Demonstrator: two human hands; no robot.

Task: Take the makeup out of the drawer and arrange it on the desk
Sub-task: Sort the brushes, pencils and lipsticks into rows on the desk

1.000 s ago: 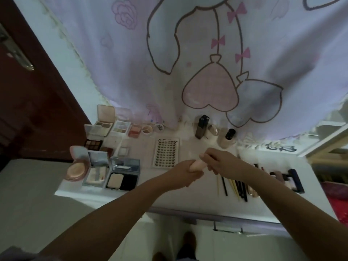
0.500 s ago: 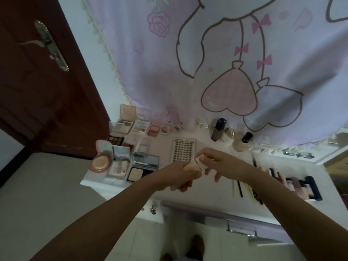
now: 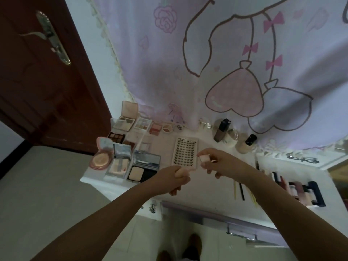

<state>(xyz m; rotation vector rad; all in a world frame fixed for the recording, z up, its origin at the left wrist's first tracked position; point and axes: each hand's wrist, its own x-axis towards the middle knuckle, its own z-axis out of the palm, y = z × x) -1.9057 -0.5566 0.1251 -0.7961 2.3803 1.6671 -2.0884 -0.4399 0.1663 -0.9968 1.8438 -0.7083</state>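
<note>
Both hands are up over the white desk (image 3: 212, 191) and apart from each other. The left hand (image 3: 172, 178) is curled tight around a small peach-coloured tube (image 3: 178, 173), only its rounded end poking out between thumb and fingers, held just above the desk's front half. The right hand (image 3: 216, 162) pinches a small pale cap (image 3: 203, 158) between thumb and forefinger, the other fingers hanging loosely curled below it, right beside the lower right corner of the lash tray (image 3: 185, 153). That tray lies flat in the middle of the desk, rows of dark lashes showing. Off to the left sits a cluster of open compacts: a round pink powder compact (image 3: 100, 159) at the corner, a mirrored powder case (image 3: 144, 167) next to it, and eyeshadow palettes (image 3: 130, 125) further back by the curtain (image 3: 226, 63). At the back right stand a dark square bottle (image 3: 221, 129) and a pale bottle with a black cap (image 3: 246, 145), close together. Pencils and thin brushes (image 3: 242, 189) lie in a row right of the right wrist, and a rack of lipsticks (image 3: 301, 191) sits near the far right edge, blurred. Below the desk front a purple drawer (image 3: 216, 215) stands pulled out; what is inside it cannot be seen. A brown door (image 3: 37, 81) fills the left.
</note>
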